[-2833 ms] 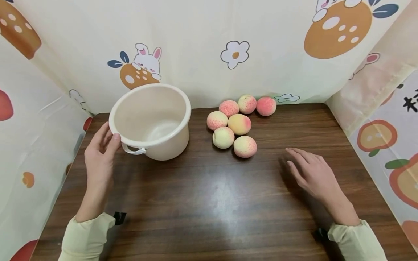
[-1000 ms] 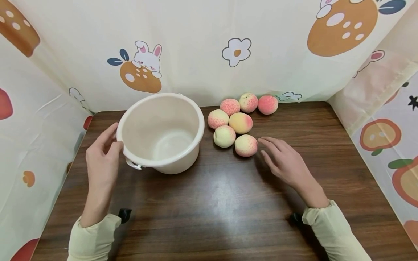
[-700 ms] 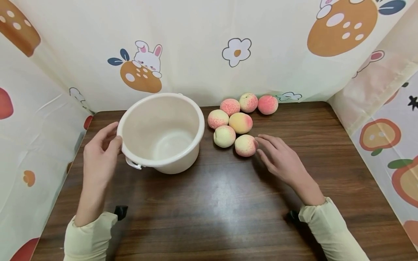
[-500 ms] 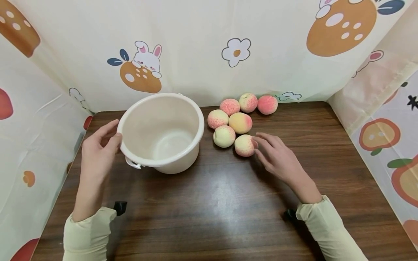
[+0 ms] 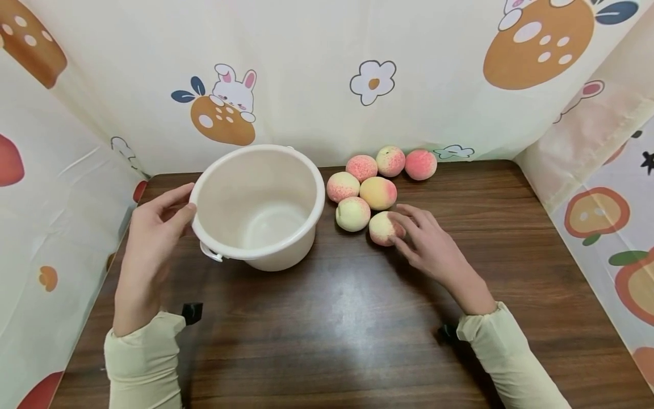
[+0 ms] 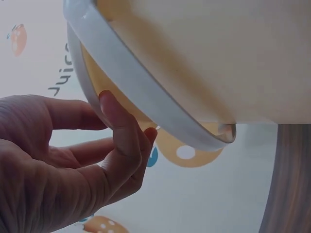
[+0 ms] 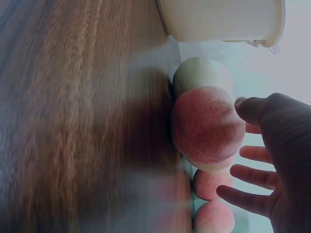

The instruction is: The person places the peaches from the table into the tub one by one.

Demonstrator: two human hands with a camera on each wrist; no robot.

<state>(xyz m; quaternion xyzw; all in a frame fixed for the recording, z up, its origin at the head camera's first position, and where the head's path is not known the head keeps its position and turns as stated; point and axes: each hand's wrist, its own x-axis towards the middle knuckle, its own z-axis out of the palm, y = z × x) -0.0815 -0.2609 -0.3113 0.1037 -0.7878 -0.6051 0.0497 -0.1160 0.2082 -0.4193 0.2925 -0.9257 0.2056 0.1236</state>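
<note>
A cream plastic bucket (image 5: 278, 258) stands open-topped on the left of the brown table. My left hand (image 5: 150, 241) holds its left rim, thumb and bent fingers at the lip; the left wrist view shows these fingers (image 6: 127, 145) curled by the rim and the white handle (image 6: 141, 87). On the right, my right hand (image 5: 429, 247) reaches over the nearest peach (image 5: 383, 229), fingertips overlapping its right side. In the right wrist view the fingers (image 7: 252, 175) are spread apart above this reddish peach (image 7: 206, 128), with the thumb close to its side.
Several more peaches lie grouped behind the nearest one, among them a pale peach (image 5: 352, 214), a yellow peach (image 5: 378, 193) and a red peach (image 5: 420, 165) at the back. A patterned curtain (image 5: 306, 74) borders the wooden table (image 5: 327, 341) at the back and sides.
The left hand and bucket have shifted right and nearer since the oldest frame. The right hand has moved left from bare table to the nearest peach. The peaches stay in place.
</note>
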